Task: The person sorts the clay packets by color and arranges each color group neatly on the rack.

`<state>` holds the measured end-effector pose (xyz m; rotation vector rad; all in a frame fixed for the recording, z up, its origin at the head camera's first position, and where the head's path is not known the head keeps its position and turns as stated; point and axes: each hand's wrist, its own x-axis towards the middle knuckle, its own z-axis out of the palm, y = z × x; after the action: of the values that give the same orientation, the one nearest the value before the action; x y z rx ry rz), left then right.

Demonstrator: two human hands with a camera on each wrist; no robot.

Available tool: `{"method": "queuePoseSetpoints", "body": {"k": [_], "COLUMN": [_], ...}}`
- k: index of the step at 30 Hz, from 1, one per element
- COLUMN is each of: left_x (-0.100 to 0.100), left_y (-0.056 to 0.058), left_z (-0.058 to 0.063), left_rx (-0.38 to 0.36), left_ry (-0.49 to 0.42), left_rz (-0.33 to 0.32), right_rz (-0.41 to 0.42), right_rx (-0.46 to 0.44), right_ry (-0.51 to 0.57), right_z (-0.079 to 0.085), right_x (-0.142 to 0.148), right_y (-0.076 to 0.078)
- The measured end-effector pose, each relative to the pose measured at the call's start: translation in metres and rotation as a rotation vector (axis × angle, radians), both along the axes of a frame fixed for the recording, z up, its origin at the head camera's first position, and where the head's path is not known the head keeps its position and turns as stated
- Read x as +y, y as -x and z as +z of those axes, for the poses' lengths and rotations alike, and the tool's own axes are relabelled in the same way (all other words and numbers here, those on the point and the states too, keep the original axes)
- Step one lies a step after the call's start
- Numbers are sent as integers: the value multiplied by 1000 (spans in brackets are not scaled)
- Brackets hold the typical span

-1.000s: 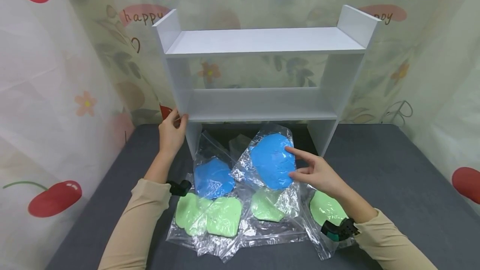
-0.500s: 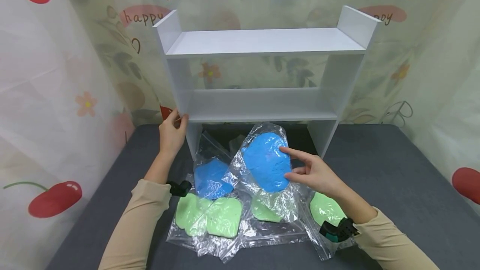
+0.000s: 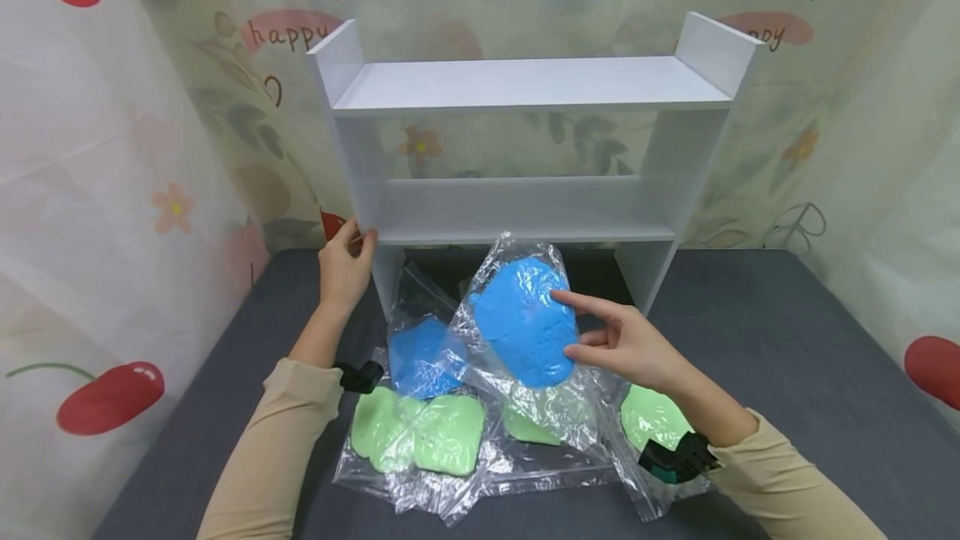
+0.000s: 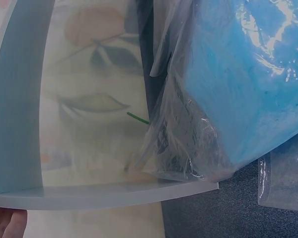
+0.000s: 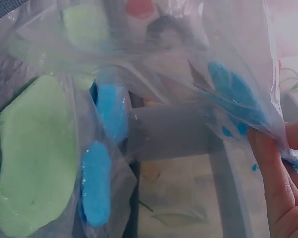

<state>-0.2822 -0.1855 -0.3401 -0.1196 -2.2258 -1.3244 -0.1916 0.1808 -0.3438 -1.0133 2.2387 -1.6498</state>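
Observation:
My right hand [image 3: 626, 340] pinches the right edge of a clear plastic bag holding a flat blue, clay-like lump [image 3: 525, 319]. In the right wrist view the thumb and fingers [image 5: 273, 173] grip the crumpled plastic. This bag is tilted up, in front of the white shelf's lowest opening. My left hand [image 3: 347, 269] touches the shelf's left side panel [image 3: 348, 157] near the middle board, its fingertips against the outer face. A second bagged blue lump [image 3: 422, 357] leans at the lower left. Bagged pale green lumps [image 3: 450, 433] lie in front, partly covered by the held bag.
The white shelf's top board [image 3: 525, 80] and middle board [image 3: 517, 211] rise behind the bags. Another bagged green lump [image 3: 652, 417] lies under my right wrist. A dark grey cloth [image 3: 780, 340] covers the table, and patterned curtains [image 3: 135, 190] surround it.
My right hand has moved slightly left, bringing the held bag of blue clay-like material left and turning it more toward the camera. The left hand keeps its place on the shelf.

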Motion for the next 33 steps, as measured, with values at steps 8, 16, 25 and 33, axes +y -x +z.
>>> {"method": "queuePoseSetpoints", "body": {"k": [8, 16, 25, 33], "left_x": [0, 0, 0, 1], "left_y": [0, 0, -1, 0], "left_z": [0, 0, 1, 1], "left_rx": [4, 11, 5, -9], "left_ry": [7, 6, 1, 1], "left_rz": [5, 3, 3, 4], "right_rz": [-12, -71, -80, -84], "right_rx": [76, 146, 189, 202], "right_ry": [3, -7, 50, 82], "right_z": [19, 37, 55, 71], "right_x": [-3, -4, -6, -12], "right_y": [-4, -4, -1, 6]}}
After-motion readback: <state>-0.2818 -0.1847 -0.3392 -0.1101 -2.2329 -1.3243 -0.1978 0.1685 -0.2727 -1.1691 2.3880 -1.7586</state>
